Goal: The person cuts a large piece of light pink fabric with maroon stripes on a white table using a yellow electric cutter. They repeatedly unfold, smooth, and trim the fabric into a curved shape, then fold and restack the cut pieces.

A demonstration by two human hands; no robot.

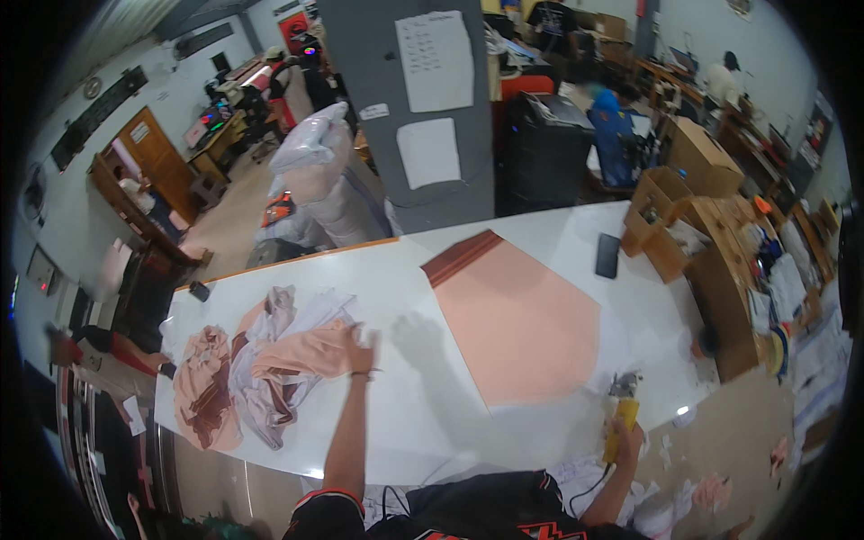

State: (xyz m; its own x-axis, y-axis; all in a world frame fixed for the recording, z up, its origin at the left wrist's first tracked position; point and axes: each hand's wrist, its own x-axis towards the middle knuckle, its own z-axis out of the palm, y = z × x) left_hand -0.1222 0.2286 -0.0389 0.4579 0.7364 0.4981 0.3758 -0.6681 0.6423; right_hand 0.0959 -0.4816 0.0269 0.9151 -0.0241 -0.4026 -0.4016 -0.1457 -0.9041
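Note:
My left hand (361, 349) is over the left part of the white table, its fingers slightly blurred and closed on the edge of a peach cloth (310, 352). That cloth stretches from a crumpled heap of white and grey cloth (261, 396). In my right hand (628, 442), at the table's front edge, is a yellow corded electric fabric cutter (623, 423) with a metal head pointing away from me. A flat peach fabric piece (522, 324) with a dark brown striped band at its far end lies between my hands. Another crumpled peach and brown cloth (205, 382) sits at the far left.
On the white table (396, 441) lie a dark phone (607, 256) and a small black object (199, 291). Cardboard boxes (661, 216) stand at the right end. A person (117, 355) is by the left end. Fabric scraps (711, 493) litter the floor; a grey pillar (432, 202) rises behind.

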